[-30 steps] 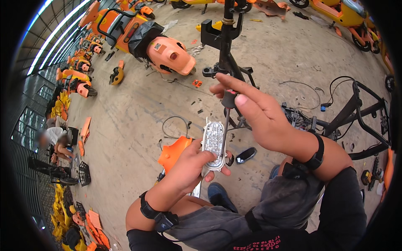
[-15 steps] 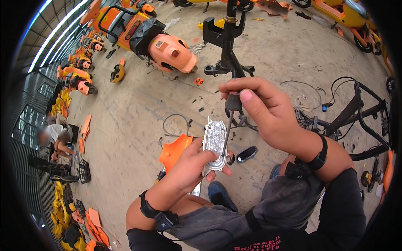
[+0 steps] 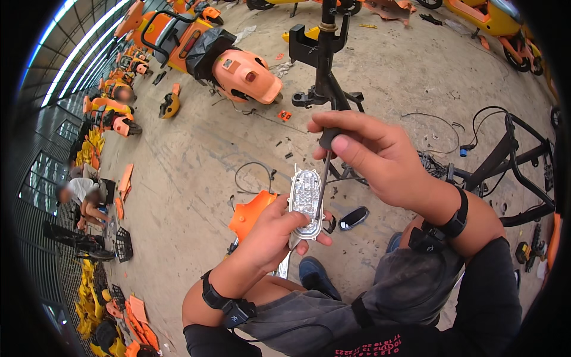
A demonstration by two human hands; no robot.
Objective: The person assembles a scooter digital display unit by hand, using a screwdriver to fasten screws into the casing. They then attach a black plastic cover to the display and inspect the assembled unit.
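Observation:
My left hand grips an oval silver lamp housing by its lower end, the thumb lying across its patterned face. In my right hand, thumb and fingers close around the dark handle of a screwdriver. Its thin shaft slants down along the right edge of the housing. The tip sits near the housing's lower right side, too small to make out exactly. On the floor just right of the housing lies a dark oval cover. An orange plastic panel is beyond my left hand.
A black scooter frame stands ahead, with another black frame at right. A peach-and-orange scooter is at far left. Cables and small parts litter the concrete floor. Another person crouches at left near a black basket.
My right hand's fingers have shifted around the screwdriver handle, which now sits slightly left and tilts differently. The left hand keeps its hold on the lamp housing.

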